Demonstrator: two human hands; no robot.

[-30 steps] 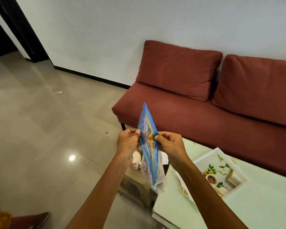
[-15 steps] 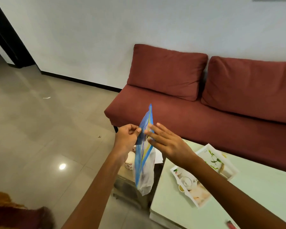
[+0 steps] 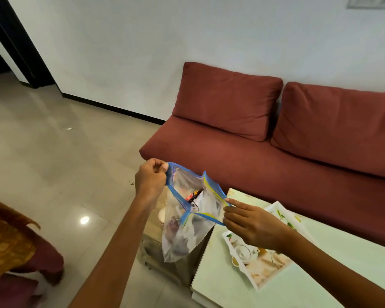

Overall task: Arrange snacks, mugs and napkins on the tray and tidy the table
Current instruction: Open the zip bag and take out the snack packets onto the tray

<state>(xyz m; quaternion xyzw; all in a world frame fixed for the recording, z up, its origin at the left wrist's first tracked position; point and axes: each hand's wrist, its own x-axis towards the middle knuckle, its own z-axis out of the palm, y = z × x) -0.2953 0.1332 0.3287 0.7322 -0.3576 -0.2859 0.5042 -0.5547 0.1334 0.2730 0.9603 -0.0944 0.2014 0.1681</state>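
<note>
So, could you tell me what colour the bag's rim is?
Blue rim, head view.

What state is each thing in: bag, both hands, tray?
Zip bag: mouth pulled open, hanging in the air, contents inside.
Left hand: pinching the bag's far rim.
Right hand: fingers holding the near rim.
Tray: flat on the table, nothing loaded that shows.

Red sofa point(image 3: 265, 165) against white wall point(image 3: 142, 52) — two cushions; glossy tiled floor point(image 3: 53, 163).
</note>
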